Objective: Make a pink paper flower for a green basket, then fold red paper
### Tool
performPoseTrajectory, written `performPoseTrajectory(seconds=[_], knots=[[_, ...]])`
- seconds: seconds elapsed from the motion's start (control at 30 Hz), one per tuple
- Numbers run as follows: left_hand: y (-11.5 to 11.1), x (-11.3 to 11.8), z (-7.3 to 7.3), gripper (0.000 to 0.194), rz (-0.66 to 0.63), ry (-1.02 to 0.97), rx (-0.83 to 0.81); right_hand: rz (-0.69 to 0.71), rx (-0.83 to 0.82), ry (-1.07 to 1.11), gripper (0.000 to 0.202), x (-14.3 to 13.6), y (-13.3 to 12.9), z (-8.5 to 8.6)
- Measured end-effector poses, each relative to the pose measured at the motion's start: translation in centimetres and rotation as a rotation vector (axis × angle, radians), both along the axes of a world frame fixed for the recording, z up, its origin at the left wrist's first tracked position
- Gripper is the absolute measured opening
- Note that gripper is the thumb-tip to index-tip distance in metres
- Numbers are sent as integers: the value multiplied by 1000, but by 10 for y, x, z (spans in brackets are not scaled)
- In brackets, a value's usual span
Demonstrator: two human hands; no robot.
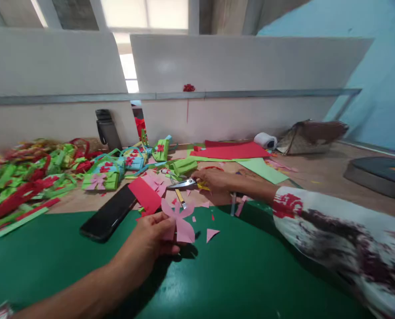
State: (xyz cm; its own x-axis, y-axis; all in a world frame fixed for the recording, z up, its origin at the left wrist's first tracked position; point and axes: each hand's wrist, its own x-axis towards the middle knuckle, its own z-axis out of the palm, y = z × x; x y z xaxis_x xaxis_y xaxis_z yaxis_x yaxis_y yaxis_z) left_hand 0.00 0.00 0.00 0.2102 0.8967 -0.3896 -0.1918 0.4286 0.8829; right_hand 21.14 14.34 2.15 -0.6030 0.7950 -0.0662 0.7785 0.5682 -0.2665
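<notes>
Pinching a pink paper flower [185,229] in the narrow grip of the left hand [152,235], just right of the black phone [109,215]. Holding yellow-handled scissors [183,183] in the closed grip of the right hand [213,180], right of the phone's far end. Showing red paper [146,195] beside that same end of the phone.

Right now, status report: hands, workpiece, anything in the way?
Left hand holds pink paper flower cutout. Right hand grips yellow-handled metal scissors. Possible clutter: triangular pink paper scrap, black rectangular phone.
</notes>
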Motion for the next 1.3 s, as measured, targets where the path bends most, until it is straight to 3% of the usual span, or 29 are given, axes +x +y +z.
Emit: performPoseTrajectory(seconds=[0.13,0.27,0.43,0.6,0.73,0.87,1.07,1.2,1.3], knots=[[2,7,5,13,-4,5,10,-76,47,69,29,-3,-3,9],[4,13,10,17,39,-17,11,-121,22,274,19,-5,-29,23],[3,21,9,20,-11,-63,6,-127,-224,519,42,-2,-81,11],[-1,34,7,27,-113,-27,68,-219,-611,918,49,-2,-113,-1],[6,34,28,19,29,4,198,-236,-422,1001,41,-1,-118,19],[17,19,45,18,198,-79,311,-233,-220,1043,34,9,-122,37],[11,14,29,23,143,-51,177,-220,-239,925,33,28,-124,20],[3,28,16,29,-46,3,87,-264,-301,863,38,28,-122,8],[0,36,11,36,-170,38,51,-292,-460,863,45,20,-125,2]])
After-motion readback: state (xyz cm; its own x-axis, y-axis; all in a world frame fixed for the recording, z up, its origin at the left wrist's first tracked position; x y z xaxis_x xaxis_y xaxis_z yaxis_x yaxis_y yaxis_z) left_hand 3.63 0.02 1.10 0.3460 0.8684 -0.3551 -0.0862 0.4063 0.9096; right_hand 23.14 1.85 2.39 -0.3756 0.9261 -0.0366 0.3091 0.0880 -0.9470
